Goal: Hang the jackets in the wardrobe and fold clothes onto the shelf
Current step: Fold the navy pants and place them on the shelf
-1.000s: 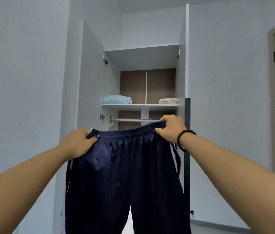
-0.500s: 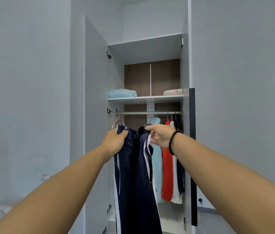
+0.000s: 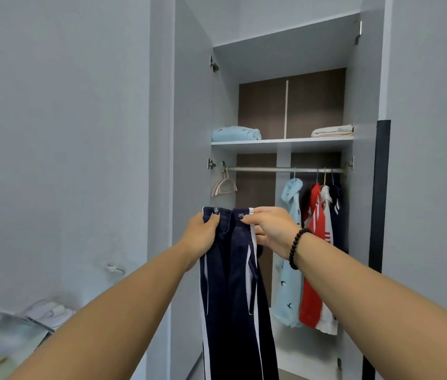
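Navy trousers [image 3: 237,292] with white side stripes, folded lengthwise, hang in front of the open wardrobe [image 3: 364,78]. Left hand [image 3: 203,234] and right hand [image 3: 271,229] each pinch the waistband, fingers curled round the cloth (right wrist wears a bead bracelet [image 3: 296,246]). Folded clothes lie on the shelf [image 3: 282,144]; jackets [image 3: 312,256] hang from the rail [image 3: 271,169].

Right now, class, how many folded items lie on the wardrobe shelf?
2: a light blue folded item at the left end of the shelf, and a cream folded item at the right end. Others may be hidden behind them.
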`<state>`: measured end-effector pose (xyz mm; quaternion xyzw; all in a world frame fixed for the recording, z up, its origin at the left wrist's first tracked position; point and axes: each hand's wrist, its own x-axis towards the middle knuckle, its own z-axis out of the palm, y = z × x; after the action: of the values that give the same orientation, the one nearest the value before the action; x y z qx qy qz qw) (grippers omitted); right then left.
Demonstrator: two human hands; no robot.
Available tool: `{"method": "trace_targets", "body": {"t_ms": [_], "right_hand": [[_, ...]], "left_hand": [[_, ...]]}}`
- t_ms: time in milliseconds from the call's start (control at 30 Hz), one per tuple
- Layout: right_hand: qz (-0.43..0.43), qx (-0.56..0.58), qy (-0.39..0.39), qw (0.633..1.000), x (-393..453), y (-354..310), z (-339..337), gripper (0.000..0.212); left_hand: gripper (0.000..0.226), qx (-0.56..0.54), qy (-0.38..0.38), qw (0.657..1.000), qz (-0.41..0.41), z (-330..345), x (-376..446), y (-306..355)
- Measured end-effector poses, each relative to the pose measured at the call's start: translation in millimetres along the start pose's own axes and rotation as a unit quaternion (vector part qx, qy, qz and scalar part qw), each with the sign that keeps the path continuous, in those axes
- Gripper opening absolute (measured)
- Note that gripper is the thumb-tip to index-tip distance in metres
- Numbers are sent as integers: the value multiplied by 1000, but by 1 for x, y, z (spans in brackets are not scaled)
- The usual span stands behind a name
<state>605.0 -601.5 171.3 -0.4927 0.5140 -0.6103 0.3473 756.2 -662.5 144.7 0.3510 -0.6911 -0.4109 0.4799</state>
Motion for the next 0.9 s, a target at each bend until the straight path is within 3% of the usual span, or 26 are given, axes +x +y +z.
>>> {"method": "trace_targets", "body": {"t_ms": [100,200,300,433,467,533,600,667,733,800,833,900], "right_hand": [[-35,-74,109,991,23,-3,-19,5],[-71,-152,34,985,27,-5,-35,18],[-110,-358,-9,927,27,-12,-27,32],[-159,-316,77,932,23,-28,-30,15],[-183,-338,106,917,20,-32,-35,14],[-235,-459,135,846,12,-41,-41,16],[-259,-602,104,748,0,-48,-42,17],[-228,-712,54,662,-11,-54,-38,12],[-169,-777,30,605,-18,-55,-28,13],[-129,-786,29,603,-21,-55,-18,26],[-120,-772,27,623,-21,-55,-15,26],[-110,-705,25,700,-20,-56,-13,20]], "left_hand": [[28,27,61,998,-16,-40,9,-11],[28,11,121,992,-34,-73,13,-21],[26,29,121,992,-6,-77,18,-12],[24,47,129,990,27,-87,16,9],[22,51,120,991,30,-91,14,13],[21,58,93,993,32,-96,7,20],[23,45,77,996,28,-96,-2,28],[25,23,56,998,34,-94,-12,36],[26,15,31,998,45,-91,-22,40],[26,0,9,999,51,-87,-32,44],[25,-14,4,999,48,-87,-37,46],[23,-57,-5,998,38,-93,-45,50]]}}
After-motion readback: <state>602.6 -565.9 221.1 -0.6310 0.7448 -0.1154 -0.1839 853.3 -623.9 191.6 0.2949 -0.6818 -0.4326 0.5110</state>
